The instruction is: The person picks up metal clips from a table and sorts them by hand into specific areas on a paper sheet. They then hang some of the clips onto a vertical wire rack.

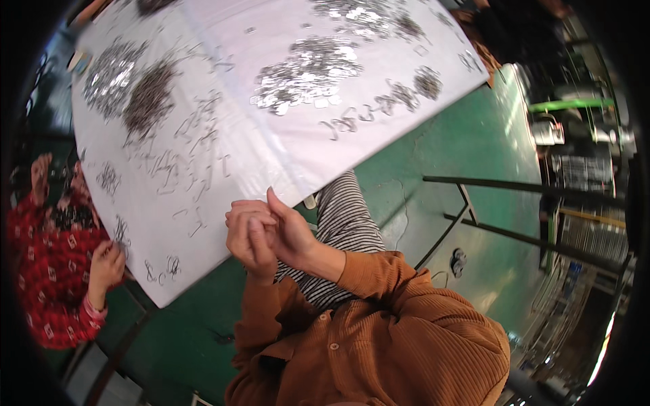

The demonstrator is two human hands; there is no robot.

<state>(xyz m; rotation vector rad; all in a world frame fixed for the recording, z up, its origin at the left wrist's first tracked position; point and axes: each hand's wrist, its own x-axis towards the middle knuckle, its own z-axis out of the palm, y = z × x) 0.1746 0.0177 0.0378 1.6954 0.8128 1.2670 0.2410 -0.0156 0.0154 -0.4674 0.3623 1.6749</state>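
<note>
Close together, my two hands meet just off the near edge of the white-covered table [203, 264]. My left hand [249, 233] is closed, its fingers curled against the fingers of my right hand [294, 237]. The right hand's fingers are bent inward too, and its thumb points up. Whatever lies between them, if anything, is hidden. Beyond my hands, thin dark bent wire pieces [193, 159] are scattered on the cover. Farther off lie a pile of shiny flat silver pieces [308, 74] and a row of dark wire clumps [386, 105].
Another silver pile [112, 78] and a dark heap of wire pieces [149, 98] lie at the far left. At left, a person in a red patterned sleeve [54, 277] has a hand [107, 264] at the table edge. A dark metal frame [508, 186] stands on the green floor [433, 149].
</note>
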